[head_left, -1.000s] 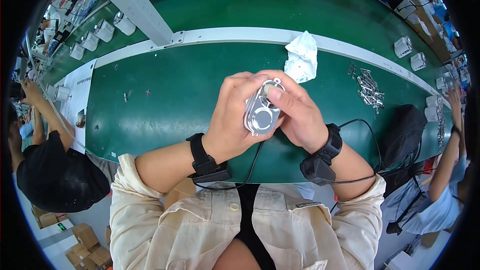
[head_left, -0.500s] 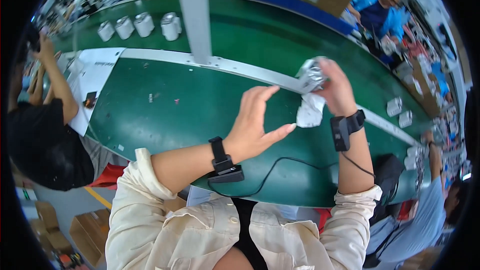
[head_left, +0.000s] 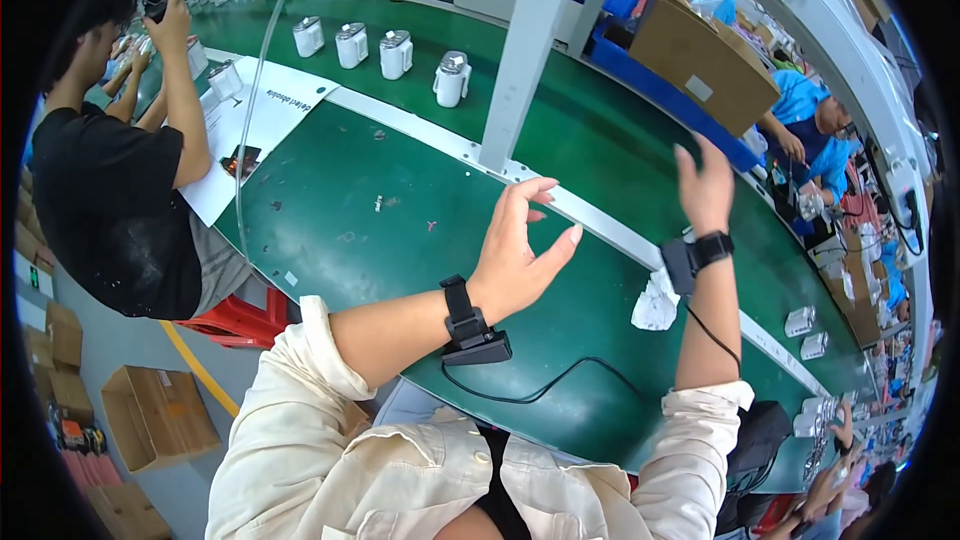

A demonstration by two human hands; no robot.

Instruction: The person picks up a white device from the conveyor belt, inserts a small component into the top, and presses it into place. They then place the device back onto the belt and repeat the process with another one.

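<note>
Over the green table (head_left: pixel 400 230), my left hand (head_left: pixel 520 250) hovers with thumb and fingers apart, holding nothing. My right hand (head_left: pixel 707 190) reaches out above the green belt beyond the white metal rail (head_left: pixel 600 220); it is slightly blurred, its thumb and fingers spread and nothing visible between them. A sliver of something pale shows beside my right wrist, mostly hidden. Crumpled white paper or cloth (head_left: pixel 656 302) lies on the table near my right forearm. Both wrists wear black strapped devices, and a black cable (head_left: pixel 540 397) runs between them.
Several white canisters with silvery tops (head_left: pixel 453 80) stand along the far belt. Two similar ones (head_left: pixel 800 320) are at the right. A white post (head_left: pixel 535 60) rises from the rail. A co-worker in black (head_left: pixel 120 180) sits left beside a white sheet (head_left: pixel 250 120).
The silvery object has left my right hand, which has opened and moved farther out over the belt. My left hand keeps its open pose. The whole view has shifted toward the left.
</note>
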